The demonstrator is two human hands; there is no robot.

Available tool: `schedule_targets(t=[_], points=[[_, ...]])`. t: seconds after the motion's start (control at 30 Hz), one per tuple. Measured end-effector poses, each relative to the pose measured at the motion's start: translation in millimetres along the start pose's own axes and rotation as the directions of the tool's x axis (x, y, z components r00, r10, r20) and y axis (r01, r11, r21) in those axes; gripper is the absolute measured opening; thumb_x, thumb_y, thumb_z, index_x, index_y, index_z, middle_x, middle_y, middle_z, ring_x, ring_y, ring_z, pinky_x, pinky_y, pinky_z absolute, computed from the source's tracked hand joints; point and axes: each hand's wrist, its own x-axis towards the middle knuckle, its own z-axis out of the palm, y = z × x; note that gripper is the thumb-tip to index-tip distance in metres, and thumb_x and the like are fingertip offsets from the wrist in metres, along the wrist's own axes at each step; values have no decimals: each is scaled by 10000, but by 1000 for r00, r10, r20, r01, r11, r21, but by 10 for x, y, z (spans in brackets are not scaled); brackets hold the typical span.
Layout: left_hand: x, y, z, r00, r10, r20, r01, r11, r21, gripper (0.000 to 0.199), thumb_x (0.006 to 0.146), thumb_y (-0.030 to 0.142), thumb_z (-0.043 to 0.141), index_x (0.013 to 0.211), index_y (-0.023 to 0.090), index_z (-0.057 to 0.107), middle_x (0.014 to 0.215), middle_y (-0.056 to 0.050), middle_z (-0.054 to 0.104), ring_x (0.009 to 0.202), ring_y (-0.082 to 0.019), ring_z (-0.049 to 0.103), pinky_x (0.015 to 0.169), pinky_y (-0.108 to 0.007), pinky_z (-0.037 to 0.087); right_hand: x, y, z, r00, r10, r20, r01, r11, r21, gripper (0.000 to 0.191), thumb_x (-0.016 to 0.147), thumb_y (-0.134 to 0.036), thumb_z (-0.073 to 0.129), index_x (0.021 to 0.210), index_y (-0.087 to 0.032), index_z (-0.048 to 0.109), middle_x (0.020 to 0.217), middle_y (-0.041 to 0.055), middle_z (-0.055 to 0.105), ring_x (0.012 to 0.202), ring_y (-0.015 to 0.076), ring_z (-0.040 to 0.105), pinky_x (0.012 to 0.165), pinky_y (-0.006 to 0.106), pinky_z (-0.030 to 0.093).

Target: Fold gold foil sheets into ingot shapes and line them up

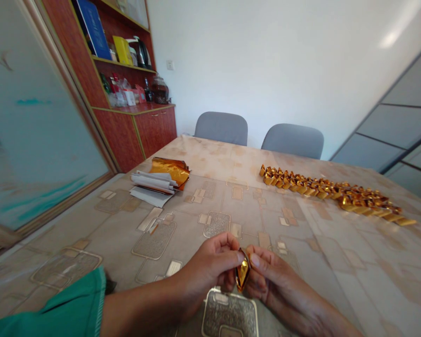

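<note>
Near the table's front edge, a small folded gold foil piece (243, 271) is held between my two hands. My left hand (214, 262) pinches its left side, with the thumb on its upper edge. From the right, my right hand (272, 274) grips the same piece between thumb and fingers. The piece is pointed at its lower end, with a shiny hollow facing up. Rows of similar folded gold pieces (312, 185) lie at the right of the table. Gold foil sheets (170, 171) and white-backed sheets (152, 185) are stacked at the left.
The table (228, 161) has a patterned cover. Two grey chairs (221, 127) (293, 139) stand at its far side. Behind on the left is a red cabinet (154, 128) with bottles, a kettle and boxes. A glass door (38, 117) is at the far left.
</note>
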Motion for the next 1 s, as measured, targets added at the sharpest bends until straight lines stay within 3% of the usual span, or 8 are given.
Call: schedule_targets(t=[0.1, 0.4, 0.6, 0.7, 0.8, 1.0], points=[[-13, 21, -15, 998, -20, 52, 21, 1000, -16, 315, 689, 332, 722, 845, 189, 489, 658, 44, 561, 503, -62, 457, 509, -202, 350, -8, -4, 4, 1000, -4, 2, 4, 1000, 11, 334, 861, -416, 720, 698, -167, 570, 579, -53, 413, 554, 96, 341, 579, 241, 312], [25, -21, -37, 1000, -15, -8, 16, 998, 69, 250, 640, 198, 658, 822, 186, 487, 671, 47, 557, 509, -73, 464, 516, -226, 345, 5, 10, -17, 1000, 10, -21, -9, 1000, 19, 306, 848, -385, 743, 717, -153, 591, 589, -40, 455, 569, 97, 373, 579, 236, 316], [-41, 48, -42, 998, -22, 62, 29, 992, -119, 301, 756, 334, 696, 947, 174, 526, 687, 40, 528, 580, -81, 460, 564, -218, 336, -19, -43, 8, 999, -34, -30, 38, 989, 142, 247, 851, -355, 752, 761, -159, 631, 578, -58, 444, 545, 76, 349, 574, 210, 337], [-45, 24, -57, 986, -4, 164, 35, 982, -186, 407, 721, 317, 779, 1030, 178, 554, 847, 3, 582, 682, -95, 503, 585, -216, 352, -29, -34, -17, 987, -110, -118, 134, 967, 219, 202, 802, -334, 804, 829, -194, 660, 618, -58, 499, 563, 74, 410, 594, 211, 372], [-35, -12, -60, 981, 11, 194, 28, 981, -194, 496, 659, 208, 834, 1077, 190, 567, 1047, -30, 604, 750, -96, 528, 590, -213, 341, -35, -12, -38, 975, -141, -173, 166, 975, 144, 278, 723, -373, 859, 868, -207, 690, 783, -5, 631, 696, 114, 531, 632, 235, 408], [-42, -18, -47, 993, 29, 117, 15, 933, -360, 562, 644, 169, 866, 1113, 198, 556, 1020, -46, 635, 857, -143, 596, 690, -231, 368, -41, 54, -35, 963, -185, -198, 169, 981, -92, 285, 640, -351, 905, 817, -202, 739, 832, 16, 685, 755, 153, 585, 724, 291, 452]])
